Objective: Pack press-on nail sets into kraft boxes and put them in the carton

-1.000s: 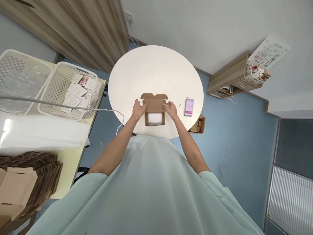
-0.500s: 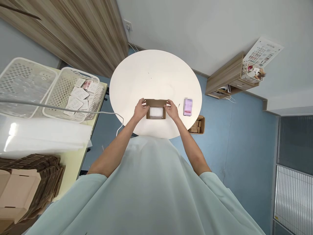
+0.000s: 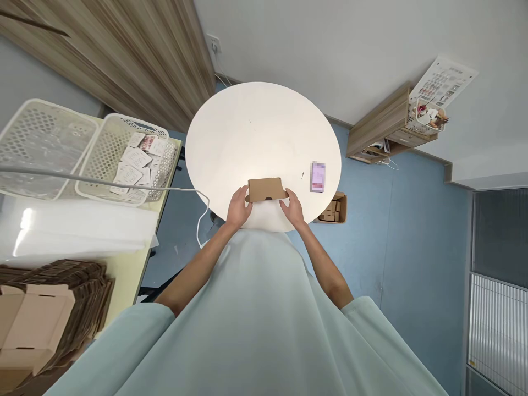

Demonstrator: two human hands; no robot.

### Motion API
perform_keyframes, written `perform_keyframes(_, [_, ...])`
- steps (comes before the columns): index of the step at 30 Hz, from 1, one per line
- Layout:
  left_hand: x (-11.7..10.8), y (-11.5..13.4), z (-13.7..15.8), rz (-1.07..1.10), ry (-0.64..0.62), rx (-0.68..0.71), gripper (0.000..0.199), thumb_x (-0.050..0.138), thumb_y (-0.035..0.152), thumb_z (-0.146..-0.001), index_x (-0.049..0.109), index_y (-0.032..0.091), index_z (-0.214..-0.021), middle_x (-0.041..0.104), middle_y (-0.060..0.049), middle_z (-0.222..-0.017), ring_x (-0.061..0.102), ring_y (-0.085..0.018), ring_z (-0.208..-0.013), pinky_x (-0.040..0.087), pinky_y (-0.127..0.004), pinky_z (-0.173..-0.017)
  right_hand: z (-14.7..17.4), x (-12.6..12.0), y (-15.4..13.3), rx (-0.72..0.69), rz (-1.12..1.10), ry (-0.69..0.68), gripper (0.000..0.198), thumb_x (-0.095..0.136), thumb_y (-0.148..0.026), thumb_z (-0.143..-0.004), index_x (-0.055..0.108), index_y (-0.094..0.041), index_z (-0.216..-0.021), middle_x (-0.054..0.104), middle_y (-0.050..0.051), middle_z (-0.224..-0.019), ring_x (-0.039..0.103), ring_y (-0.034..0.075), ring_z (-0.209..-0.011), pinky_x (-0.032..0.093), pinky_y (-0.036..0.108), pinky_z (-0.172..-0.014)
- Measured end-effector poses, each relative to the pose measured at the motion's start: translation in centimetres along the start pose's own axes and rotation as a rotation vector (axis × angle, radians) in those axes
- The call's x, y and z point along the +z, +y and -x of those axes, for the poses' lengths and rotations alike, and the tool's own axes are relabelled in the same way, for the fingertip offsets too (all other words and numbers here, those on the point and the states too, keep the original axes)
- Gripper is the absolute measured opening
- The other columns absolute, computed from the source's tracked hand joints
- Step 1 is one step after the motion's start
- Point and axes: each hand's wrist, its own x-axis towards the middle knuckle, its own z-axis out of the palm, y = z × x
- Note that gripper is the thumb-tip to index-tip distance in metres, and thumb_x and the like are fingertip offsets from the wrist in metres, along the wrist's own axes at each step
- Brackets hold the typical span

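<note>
A small brown cardboard box [image 3: 266, 189] lies on the round white table [image 3: 256, 132] near its front edge. Its lid is folded down over the top, with a dark half-round notch at the near side, and the contents are hidden. At the box's left end, my left hand [image 3: 239, 208] grips the side with curled fingers. My right hand [image 3: 293, 208] holds the opposite end, thumb towards me and fingers at the side flap. To the right on the tabletop lies a phone [image 3: 317, 176] with a blurred pinkish screen.
On the left side table [image 3: 124, 264] stand a white basket of cards [image 3: 93, 170], a basket of clear plastic [image 3: 25, 118], a white plastic roll [image 3: 82, 228] and flat cardboard boxes [image 3: 45, 319]. A carton [image 3: 341, 214] of small boxes sits on the floor at right. A cable [image 3: 173, 189] crosses at left.
The box's lid has come down towards me, covering the white thing that showed inside. Both hands have moved slightly nearer to me, down to the box's near corners.
</note>
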Motion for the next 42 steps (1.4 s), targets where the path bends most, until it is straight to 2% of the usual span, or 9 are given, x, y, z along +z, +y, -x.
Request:
perform_keyframes(5, [-0.6, 1.4, 0.9, -0.03, -0.027, -0.057, 0.052, 0.049, 0.025, -0.103, 0.062, 0.023, -0.153, 0.072, -0.01, -0.146, 0.067, -0.033, -0.136, 0.052, -0.05, -0.117, 1.0, -0.4, -1.0, -0.03, 0.087, -0.022, 0.049, 0.046, -0.026, -0.109, 0.057, -0.019, -0.156, 0.067, 0.014, -0.153, 0.062, 0.029, -0.143, 0.05, 0.046, -0.121])
perform_keyframes(8, [-0.8, 1.9, 1.1, -0.089, -0.116, -0.167, 0.048, 0.047, 0.029, -0.106, 0.069, 0.024, -0.148, 0.081, -0.011, -0.121, 0.075, -0.035, -0.118, 0.055, -0.047, -0.106, 1.3, -0.5, -1.6, 0.058, 0.154, -0.099, 0.043, 0.042, -0.025, -0.111, 0.063, -0.023, -0.149, 0.077, 0.012, -0.135, 0.073, 0.031, -0.122, 0.056, 0.045, -0.108])
perform_keyframes(12, [-0.4, 1.6, 1.3, -0.181, -0.226, -0.303, 0.046, 0.05, 0.031, -0.104, 0.073, 0.026, -0.144, 0.082, -0.011, -0.1, 0.077, -0.038, -0.107, 0.055, -0.045, -0.098, 1.6, 0.2, -2.1, 0.213, 0.264, -0.207, 0.039, 0.045, -0.026, -0.111, 0.065, -0.023, -0.145, 0.081, 0.013, -0.116, 0.075, 0.035, -0.109, 0.056, 0.043, -0.098])
perform_keyframes(18, [0.7, 0.8, 1.5, -0.16, -0.256, -0.343, 0.041, 0.054, 0.025, -0.097, 0.079, 0.026, -0.129, 0.083, -0.01, -0.114, 0.076, -0.033, -0.109, 0.053, -0.038, -0.096, 1.9, 1.7, -1.8, 0.309, 0.344, -0.264, 0.033, 0.044, -0.022, -0.11, 0.071, -0.021, -0.129, 0.079, 0.014, -0.105, 0.075, 0.035, -0.104, 0.054, 0.042, -0.093])
perform_keyframes(21, [1.0, 0.6, 1.7, -0.088, -0.233, -0.366, 0.04, 0.059, 0.024, -0.092, 0.079, 0.025, -0.126, 0.083, -0.009, -0.121, 0.076, -0.032, -0.114, 0.054, -0.037, -0.099, 2.2, 2.0, -1.3, 0.309, 0.3, -0.28, 0.031, 0.05, -0.021, -0.106, 0.069, -0.022, -0.131, 0.08, 0.012, -0.109, 0.075, 0.033, -0.105, 0.055, 0.039, -0.092])
perform_keyframes(24, [1.3, 0.3, 1.8, -0.006, -0.181, -0.416, 0.044, 0.057, 0.023, -0.094, 0.076, 0.022, -0.133, 0.081, -0.009, -0.131, 0.074, -0.03, -0.124, 0.053, -0.037, -0.106, 2.5, 2.2, -0.7, 0.289, 0.22, -0.287, 0.03, 0.056, -0.03, -0.105, 0.069, -0.023, -0.131, 0.08, 0.01, -0.119, 0.075, 0.032, -0.113, 0.056, 0.037, -0.094])
perform_keyframes(27, [1.6, -0.1, 1.8, 0.037, -0.136, -0.481, 0.053, 0.055, 0.019, -0.095, 0.069, 0.015, -0.145, 0.078, -0.014, -0.14, 0.07, -0.031, -0.135, 0.05, -0.04, -0.114, 2.4, 2.5, 0.0, 0.284, 0.178, -0.266, 0.033, 0.047, -0.039, -0.112, 0.072, -0.024, -0.125, 0.081, 0.01, -0.122, 0.074, 0.031, -0.118, 0.056, 0.037, -0.096])
perform_keyframes(33, [2.3, -1.0, 1.4, 0.034, -0.129, -0.505, 0.053, 0.058, 0.016, -0.093, 0.069, 0.015, -0.145, 0.078, -0.016, -0.139, 0.068, -0.03, -0.138, 0.049, -0.04, -0.118, 1.8, 3.4, 1.4, 0.28, 0.153, -0.242, 0.034, 0.046, -0.024, -0.109, 0.075, -0.022, -0.128, 0.081, 0.009, -0.128, 0.077, 0.027, -0.114, 0.056, 0.034, -0.1])
perform_keyframes(42, [2.9, -1.0, 0.5, -0.01, -0.107, -0.502, 0.049, 0.059, 0.019, -0.093, 0.071, 0.02, -0.141, 0.079, -0.015, -0.135, 0.072, -0.032, -0.13, 0.051, -0.044, -0.114, 0.8, 3.9, 1.4, 0.351, 0.119, -0.197, 0.037, 0.054, -0.024, -0.106, 0.071, -0.022, -0.138, 0.08, 0.01, -0.131, 0.075, 0.026, -0.12, 0.058, 0.037, -0.104])
